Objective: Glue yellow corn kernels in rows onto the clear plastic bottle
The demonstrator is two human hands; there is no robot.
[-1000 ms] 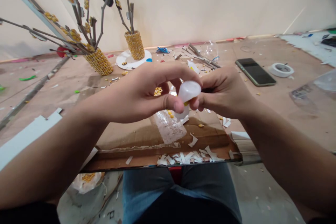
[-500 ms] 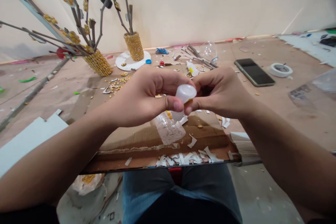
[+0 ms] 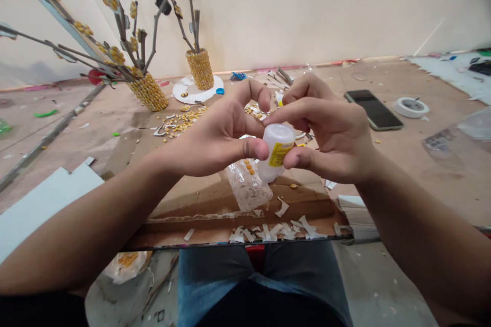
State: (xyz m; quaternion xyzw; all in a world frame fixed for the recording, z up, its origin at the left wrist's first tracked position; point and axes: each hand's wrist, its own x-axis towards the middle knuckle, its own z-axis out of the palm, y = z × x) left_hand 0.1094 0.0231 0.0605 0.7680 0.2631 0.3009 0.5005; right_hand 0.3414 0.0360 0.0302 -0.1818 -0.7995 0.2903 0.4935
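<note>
Both hands meet above a cardboard sheet on my lap. Between them is a small white plastic bottle with a yellow label, tilted with its base toward me. My left hand pinches the bottle's left side with thumb and curled fingers. My right hand wraps its right side, thumb underneath and fingers over the top. Just below the bottle lies a clear plastic piece with a few corn kernels on it.
Two corn-kernel-covered vases with twigs stand at the back left. Loose kernels are scattered on the floor. A phone and a tape roll lie to the right. White paper scraps litter the cardboard's near edge.
Both hands have risen slightly and turned the bottle, so its yellow label now shows. My right fingers have lifted over the bottle's top.
</note>
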